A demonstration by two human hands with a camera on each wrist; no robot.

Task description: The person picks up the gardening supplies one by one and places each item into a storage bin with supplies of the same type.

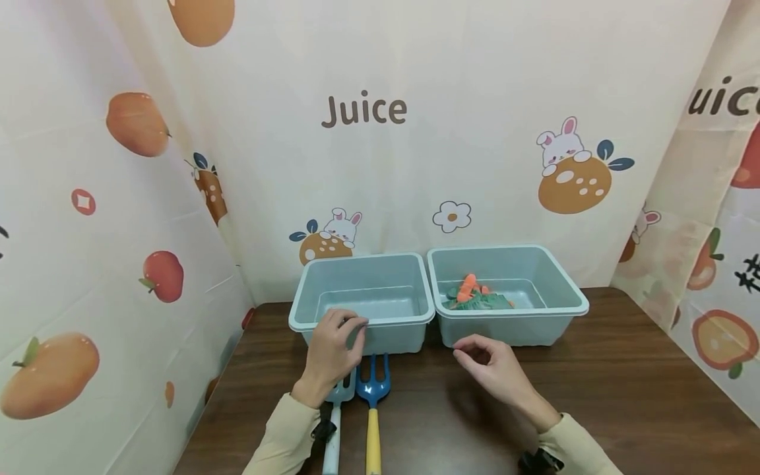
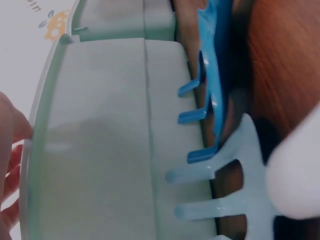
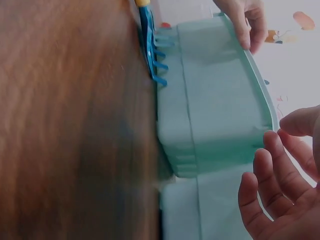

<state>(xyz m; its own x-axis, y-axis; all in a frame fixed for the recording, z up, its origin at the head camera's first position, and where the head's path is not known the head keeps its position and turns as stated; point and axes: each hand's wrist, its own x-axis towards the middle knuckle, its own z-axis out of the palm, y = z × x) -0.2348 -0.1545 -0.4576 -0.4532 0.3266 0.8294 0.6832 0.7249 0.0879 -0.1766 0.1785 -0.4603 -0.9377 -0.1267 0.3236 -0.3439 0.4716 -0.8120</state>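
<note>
My left hand (image 1: 334,348) hovers at the front rim of the left pale-green bin (image 1: 362,336), fingers bent loosely. Whether its fingertips touch the rim I cannot tell. Past that bin's rim its fingers (image 2: 11,170) show in the left wrist view. In front of the right bin (image 1: 499,330) is my right hand (image 1: 495,369), relaxed, with nothing in it. Its fingers (image 3: 272,185) are spread a little in the right wrist view. Orange and green toy pieces (image 1: 475,297) lie inside the right bin.
A pale blue slotted spatula (image 1: 334,429) lies beneath my left forearm. Beside it is a blue fork (image 1: 373,389) with a yellow handle. Both point toward the left bin. The bins stand on a dark wooden table (image 1: 629,369) against a printed curtain (image 1: 493,119).
</note>
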